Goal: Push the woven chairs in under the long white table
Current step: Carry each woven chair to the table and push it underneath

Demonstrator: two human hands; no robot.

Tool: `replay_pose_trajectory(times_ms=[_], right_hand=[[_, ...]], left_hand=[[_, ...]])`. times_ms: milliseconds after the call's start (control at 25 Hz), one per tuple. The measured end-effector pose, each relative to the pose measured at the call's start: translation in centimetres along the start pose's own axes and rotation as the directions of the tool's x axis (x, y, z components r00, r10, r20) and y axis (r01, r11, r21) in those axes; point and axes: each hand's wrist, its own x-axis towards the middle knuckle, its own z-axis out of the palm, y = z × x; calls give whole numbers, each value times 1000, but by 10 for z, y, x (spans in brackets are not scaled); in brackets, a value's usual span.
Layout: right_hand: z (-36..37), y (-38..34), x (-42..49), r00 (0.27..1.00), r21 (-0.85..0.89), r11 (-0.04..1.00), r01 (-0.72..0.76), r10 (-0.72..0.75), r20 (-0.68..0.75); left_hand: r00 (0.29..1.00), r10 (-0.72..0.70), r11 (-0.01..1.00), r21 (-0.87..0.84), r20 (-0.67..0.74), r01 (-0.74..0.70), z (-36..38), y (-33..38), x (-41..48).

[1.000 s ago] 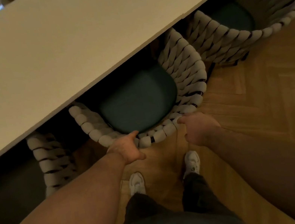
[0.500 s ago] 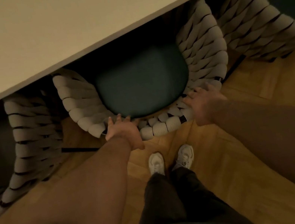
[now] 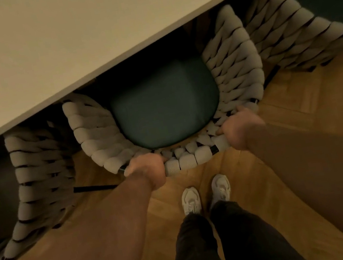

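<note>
The long white table fills the upper left of the view. A woven chair with a dark green seat cushion stands directly before me, its front half hidden under the table edge. My left hand grips the left of its curved back rim. My right hand grips the rim on the right. A second woven chair stands to the left, mostly under the table. A third woven chair with a green cushion stands to the right.
Herringbone wood floor lies below and to the right. My two white shoes stand just behind the middle chair. A dark chair leg crosses the floor between the left and middle chairs.
My hands have gone from touching the chair's back rim to gripping it with curled fingers. The view has tilted down and closer, and less of the seat shows beyond the table edge.
</note>
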Motion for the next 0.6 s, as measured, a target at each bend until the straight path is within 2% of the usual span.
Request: replay_pose_trajectory(times_ms=[240,440,600], right_hand=[[26,4,-24,1000,9,1000,14,-14,-26],[16,31,-4,1000,19,1000,-12,12,-21],[-5,52,9,1000,-48,999,1,-3,-25]], left_hand=[[997,74,997,26,15,-74,7,24,-13],[999,38,999,21,-18,-38,-19,31,12],[999,21,1000,-23,-27,-21,-26,38,28]])
